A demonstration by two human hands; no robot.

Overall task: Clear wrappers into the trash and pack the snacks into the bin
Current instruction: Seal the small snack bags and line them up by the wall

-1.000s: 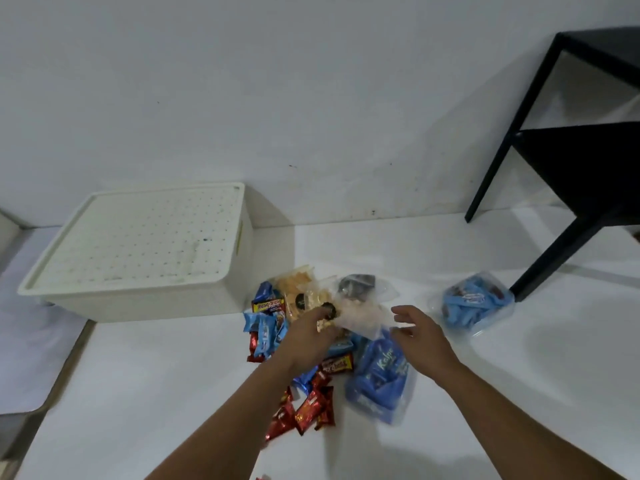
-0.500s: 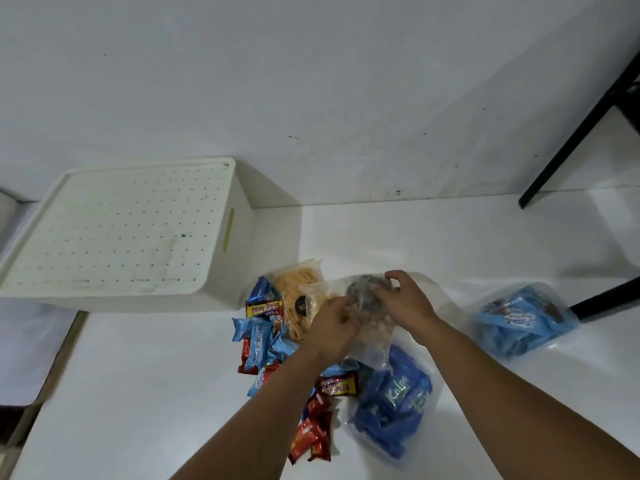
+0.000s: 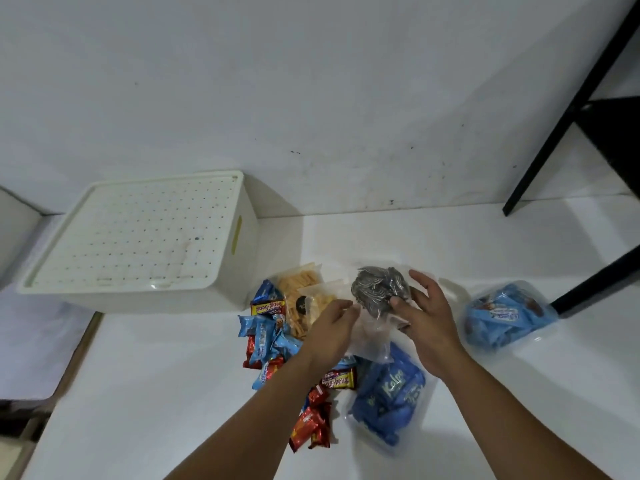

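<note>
Head view, one frame. White counter (image 3: 166,393) fills lower half of frame; white wall behind.

Left hand (image 3: 332,327), centre of frame: fingers pinched narrow on the edge of a clear plastic bag (image 3: 367,337). Bag holds a grey, striped clump of seeds (image 3: 377,292) in its upper part, just above centre.

Right hand (image 3: 426,320), just right of centre: fingers spread wide, thumb and fingertips against the right side of the seed clump. Firm grip or mere touch: cannot tell.

Snack pile beneath and left of the hands, on the counter:
- bag of orange sticks (image 3: 301,296), left of the seed clump, partly behind the left hand;
- loose blue packets (image 3: 266,337) and a yellow-and-red "beng-beng" bar (image 3: 268,308), left of centre;
- red packets (image 3: 311,427), lower centre, beside the left forearm;
- clear bag of blue "Kalpa" packets (image 3: 388,400), lower centre, between the two forearms.

Second clear bag of blue packets (image 3: 505,317), right of frame, apart from the pile, near a black furniture leg (image 3: 595,282).

White bin (image 3: 138,244), left of centre, close to the wall; perforated lid on, pile just off its near right corner. No snacks visible inside.

Black frame (image 3: 568,105), upper right corner.
</note>
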